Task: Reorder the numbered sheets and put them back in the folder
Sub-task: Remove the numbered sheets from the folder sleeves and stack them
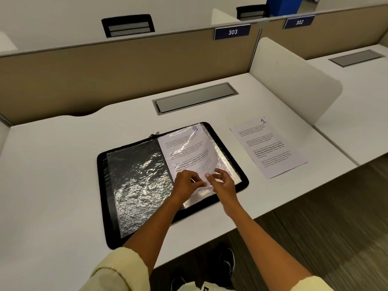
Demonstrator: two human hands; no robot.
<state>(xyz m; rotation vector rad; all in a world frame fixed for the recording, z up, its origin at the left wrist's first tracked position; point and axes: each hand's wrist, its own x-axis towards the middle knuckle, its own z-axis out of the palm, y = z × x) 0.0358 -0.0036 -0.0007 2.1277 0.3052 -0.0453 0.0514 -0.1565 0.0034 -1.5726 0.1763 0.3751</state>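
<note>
Low in frame, pale yellow sleeves point(117, 267) and dark shoes point(227, 263) on the floor. At centre, left hand point(185, 182) pinching the lower edge of the clear plastic sleeve point(189, 156) holding the printed sheet marked 8 point(195, 128); right hand point(223, 181) just beside, fingers loosely curled, grip unclear. Black zip folder point(102, 185) lying open on the white bench point(52, 185). Right of it, apart, loose sheet marked 1 point(268, 148). Further up, grey cable hatch point(195, 97), tan partition point(105, 66), blue label 303 point(232, 32).

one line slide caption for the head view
Both hands work at sheet 8 in the open folder; sheet 1 lies alongside.
</note>
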